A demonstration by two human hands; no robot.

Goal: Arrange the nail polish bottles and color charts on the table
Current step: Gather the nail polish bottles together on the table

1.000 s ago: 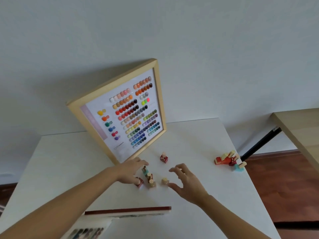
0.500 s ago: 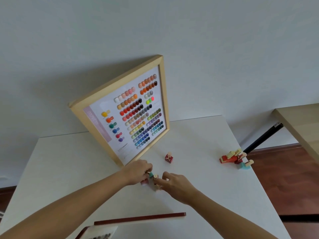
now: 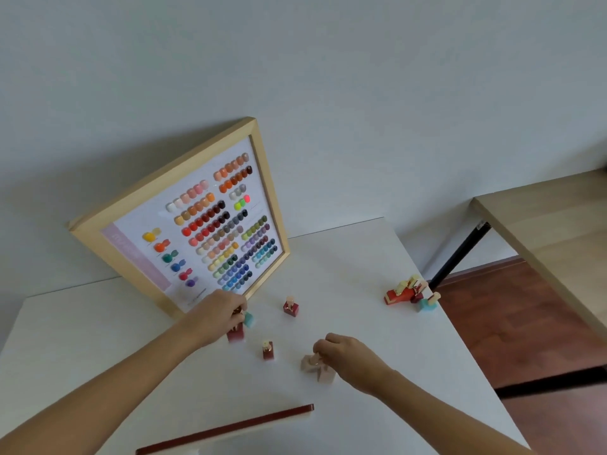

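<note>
White table [image 3: 345, 264], and my left hand [image 3: 220, 315] is pinched shut around the caps of a dark red bottle [image 3: 236, 334] and a teal bottle [image 3: 249, 320], right in front of the framed chart [image 3: 197, 221] leaning on the wall. My right hand [image 3: 345, 354] is curled closed on two beige bottles [image 3: 317, 367], both tilted. Between my hands a small red bottle [image 3: 267, 350] stands upright, and another red one [image 3: 291, 307] stands just past it. Off by the far right edge there's a little cluster of bottles [image 3: 412, 293], some tipped over. Near me lies a red-edged chart [image 3: 226, 431].
</note>
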